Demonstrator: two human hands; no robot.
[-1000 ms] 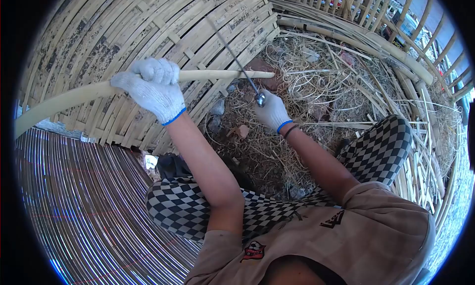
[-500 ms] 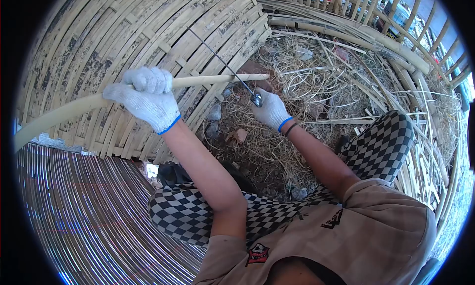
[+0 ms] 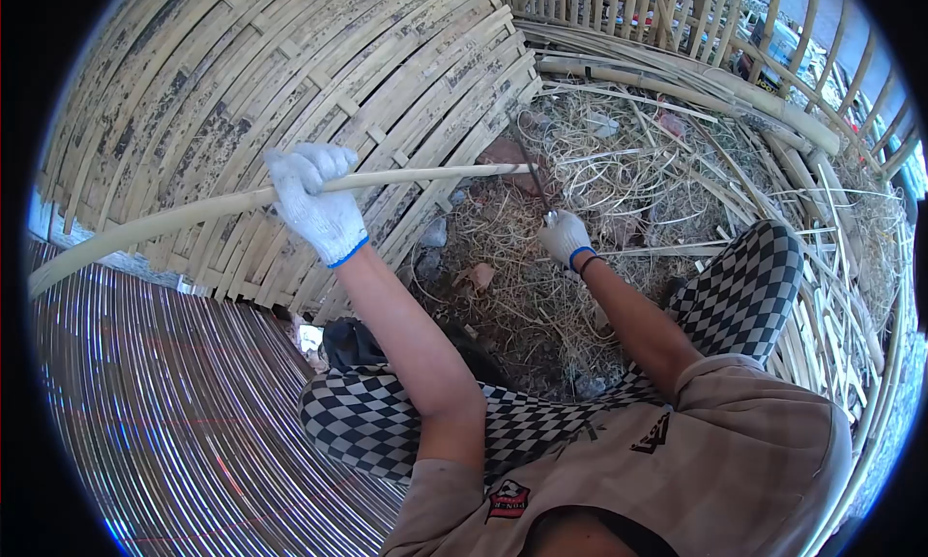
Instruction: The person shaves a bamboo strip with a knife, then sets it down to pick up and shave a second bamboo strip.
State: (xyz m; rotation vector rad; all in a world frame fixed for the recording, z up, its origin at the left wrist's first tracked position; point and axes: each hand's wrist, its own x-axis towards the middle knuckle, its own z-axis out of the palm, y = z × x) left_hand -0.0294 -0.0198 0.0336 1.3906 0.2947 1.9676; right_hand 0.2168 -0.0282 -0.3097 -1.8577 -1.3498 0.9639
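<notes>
Cane held level as blade meets its tip

Cane (image 3: 193, 212) sits in the closed fingers (image 3: 307, 167) of the left hand (image 3: 314, 209), the white glove wrapped fully around the pale shaft a little past its middle. The right hand (image 3: 565, 237), also gloved, is clenched on the handle of a knife (image 3: 530, 175) whose thin dark blade rises from the fist to the cane's near end. From the left grip the cane runs out both ways: 1 end curves down and away to the person's left, over a mat (image 3: 164, 412) of fine slats, while the other reaches level toward the blade, in front of a large woven basket (image 3: 290, 84). Below the 2 hands lies a litter of shavings (image 3: 541, 286) and loose strips, with a reddish stone (image 3: 507, 153) just behind the cane's tip. The person sits with knees apart in checked trousers (image 3: 744, 286); bamboo poles (image 3: 773, 103) ring the heap on the far side.

By the look of it, the step in hand is trimming or paring the cane's end, blade set against the tip. Whether the edge has bitten into the cane cannot be told at this size. A next stroke would call for a firm left grip to stop the shaft turning, and a controlled draw of the blade along the tip, clear of the gloved fingers.
</notes>
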